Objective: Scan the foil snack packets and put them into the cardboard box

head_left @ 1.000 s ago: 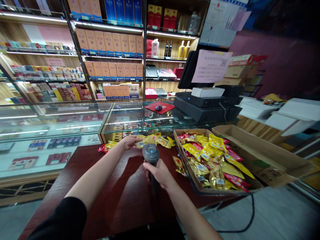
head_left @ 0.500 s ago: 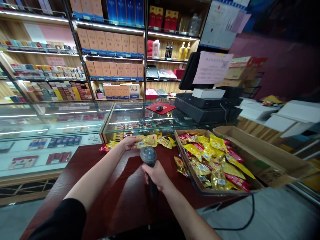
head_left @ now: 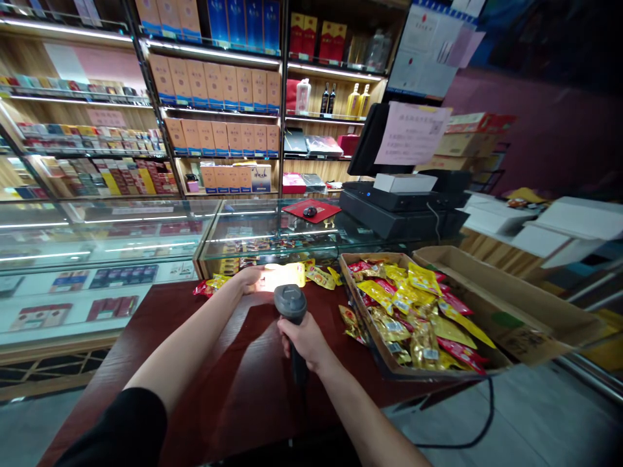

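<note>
At the middle of the frame, the left hand (head_left: 252, 281) pinches one yellow foil packet (head_left: 285, 275) between its fingers, over the dark red wooden surface (head_left: 214, 363). The right hand (head_left: 302, 338) has its fingers closed around one handheld barcode scanner (head_left: 291, 305). The shiny foil glares in the scanner's light (this glare could spoil a reading), and a loose pinch could drop the packet. One cardboard box (head_left: 366, 324) at right holds many packets, too many to count.
</note>
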Tool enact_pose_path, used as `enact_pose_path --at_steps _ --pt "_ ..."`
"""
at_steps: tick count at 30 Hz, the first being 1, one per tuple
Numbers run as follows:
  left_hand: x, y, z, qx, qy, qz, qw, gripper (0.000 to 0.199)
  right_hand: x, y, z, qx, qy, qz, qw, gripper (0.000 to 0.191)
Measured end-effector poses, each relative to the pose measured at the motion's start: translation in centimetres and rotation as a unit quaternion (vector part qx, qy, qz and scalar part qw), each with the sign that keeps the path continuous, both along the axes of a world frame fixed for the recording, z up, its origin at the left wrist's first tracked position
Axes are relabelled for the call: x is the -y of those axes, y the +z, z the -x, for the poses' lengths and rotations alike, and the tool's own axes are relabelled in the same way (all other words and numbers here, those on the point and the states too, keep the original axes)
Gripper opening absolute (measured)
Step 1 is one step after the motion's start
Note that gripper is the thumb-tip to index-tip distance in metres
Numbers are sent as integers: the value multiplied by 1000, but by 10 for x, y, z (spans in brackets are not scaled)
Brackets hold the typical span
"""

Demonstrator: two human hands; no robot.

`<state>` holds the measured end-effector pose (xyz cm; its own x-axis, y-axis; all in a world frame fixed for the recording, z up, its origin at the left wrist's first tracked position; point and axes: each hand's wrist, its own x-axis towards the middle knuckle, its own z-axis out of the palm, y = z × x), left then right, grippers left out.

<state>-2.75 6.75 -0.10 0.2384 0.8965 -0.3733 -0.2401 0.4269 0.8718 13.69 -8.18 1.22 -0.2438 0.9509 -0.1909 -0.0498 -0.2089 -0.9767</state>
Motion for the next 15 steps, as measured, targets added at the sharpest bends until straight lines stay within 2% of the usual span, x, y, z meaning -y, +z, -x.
enact_pose_path --at_steps 3,7,11,15 --pt "4 5 1 -4 -36 12 999 29 -6 10 -14 -9 -48 -37 998 10" --pt "12 20 -14 28 -72 0 997 29 -20 29 -52 22 -187 -135 973 17" --pt "16 40 -52 45 -105 -21 993 28 -29 43 -91 21 -221 -158 962 15" --pt "9 57 -106 58 -133 -25 989 28 -35 53 -129 29 -262 -148 953 18"
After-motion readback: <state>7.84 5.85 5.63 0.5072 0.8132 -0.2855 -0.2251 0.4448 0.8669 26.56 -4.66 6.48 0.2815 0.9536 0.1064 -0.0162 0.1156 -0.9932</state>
